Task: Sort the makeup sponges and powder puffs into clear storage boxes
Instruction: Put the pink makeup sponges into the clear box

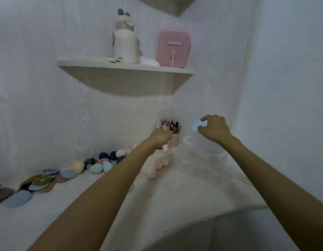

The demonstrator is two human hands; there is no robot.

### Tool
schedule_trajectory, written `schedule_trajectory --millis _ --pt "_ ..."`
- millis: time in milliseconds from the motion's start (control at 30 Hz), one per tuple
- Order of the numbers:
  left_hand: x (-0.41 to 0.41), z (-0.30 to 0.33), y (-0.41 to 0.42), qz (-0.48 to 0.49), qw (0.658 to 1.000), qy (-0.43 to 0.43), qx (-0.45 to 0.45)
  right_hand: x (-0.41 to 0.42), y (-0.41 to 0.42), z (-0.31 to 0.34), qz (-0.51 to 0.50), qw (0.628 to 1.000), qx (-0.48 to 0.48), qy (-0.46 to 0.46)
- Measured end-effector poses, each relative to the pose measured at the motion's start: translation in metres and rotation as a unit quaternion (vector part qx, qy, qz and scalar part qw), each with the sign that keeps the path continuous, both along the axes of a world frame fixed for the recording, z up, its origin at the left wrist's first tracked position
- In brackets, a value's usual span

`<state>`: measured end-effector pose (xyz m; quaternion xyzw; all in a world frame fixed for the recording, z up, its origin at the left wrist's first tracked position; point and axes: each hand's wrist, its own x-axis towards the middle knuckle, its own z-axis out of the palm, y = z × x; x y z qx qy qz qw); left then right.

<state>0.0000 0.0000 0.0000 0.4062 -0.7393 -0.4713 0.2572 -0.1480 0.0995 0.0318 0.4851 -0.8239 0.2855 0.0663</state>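
Right hand (pixel 214 128) above the clear box (pixel 197 142), fingers pinching a pale blue puff (pixel 196 126) just over its open top. Left hand (pixel 160 135) left of the box, in front of the pink brush cup (pixel 175 137), fingers curled; grasp not discernible. Farther left of the box, pink sponges (pixel 157 166) on the counter (pixel 175 196), then a row of coloured sponges and puffs (pixel 66 173) along the wall.
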Motion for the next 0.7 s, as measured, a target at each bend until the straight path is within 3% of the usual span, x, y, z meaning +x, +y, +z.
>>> schedule_trajectory --millis 200,300,500,700 --pt "-0.059 0.002 0.001 -0.01 0.997 0.063 0.046 -0.033 -0.022 -0.014 -0.148 0.971 -0.035 -0.185" --pt "-0.074 -0.001 0.004 -0.032 0.995 0.07 0.069 -0.041 -0.024 -0.015 -0.127 0.951 -0.087 -0.269" --pt "-0.079 -0.003 0.01 -0.04 0.981 0.175 0.074 -0.032 -0.015 -0.009 -0.091 0.954 -0.155 -0.238" --pt "-0.003 0.004 -0.005 0.013 0.938 0.327 0.116 0.045 -0.027 0.005 0.026 0.947 -0.227 -0.225"
